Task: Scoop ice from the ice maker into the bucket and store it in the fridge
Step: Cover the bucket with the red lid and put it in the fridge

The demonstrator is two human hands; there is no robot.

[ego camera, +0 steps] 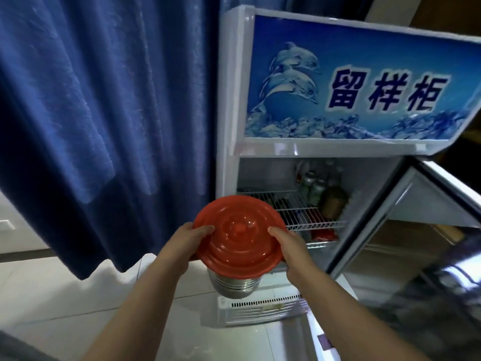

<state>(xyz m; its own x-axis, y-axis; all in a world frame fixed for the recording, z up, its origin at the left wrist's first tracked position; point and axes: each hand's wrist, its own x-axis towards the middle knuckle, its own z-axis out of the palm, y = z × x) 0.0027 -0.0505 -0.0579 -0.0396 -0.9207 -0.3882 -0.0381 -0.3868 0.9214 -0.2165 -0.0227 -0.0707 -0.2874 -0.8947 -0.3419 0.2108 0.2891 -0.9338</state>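
Progress: the scooping looks finished, judging by the shut bucket (pixel 235 284) held up in front of the open fridge (pixel 229 100). No ice and no ice maker are in view, so the fill cannot be confirmed.
Left to do: set the bucket inside the fridge, let go and close the door (pixel 390 230).
Bucket: a ribbed steel pail under a wide red lid (pixel 239 238). It is in the air, near the viewer, low and just left of the fridge opening, not yet inside.
Left hand (pixel 182 246): grips the lid's left rim, thumb lying on top, fingers curled under the edge and out of sight.
Right hand (pixel 291 254): grips the lid's right rim the same way, thumb on top, fingers hidden beneath.
Fridge: a white cabinet with a blue dolphin sign on top. Its door is swung open to the right.
Shelf (pixel 294 204): white wire, bare on its left part, with bottles (pixel 316 187) crowded at the far right.
Surroundings: a blue curtain (pixel 104 100) hangs at left, over a pale tiled floor (pixel 65 295).
Judgement: the bare left part of the shelf looks the likeliest spot, though whether the wide lid clears it cannot be told.
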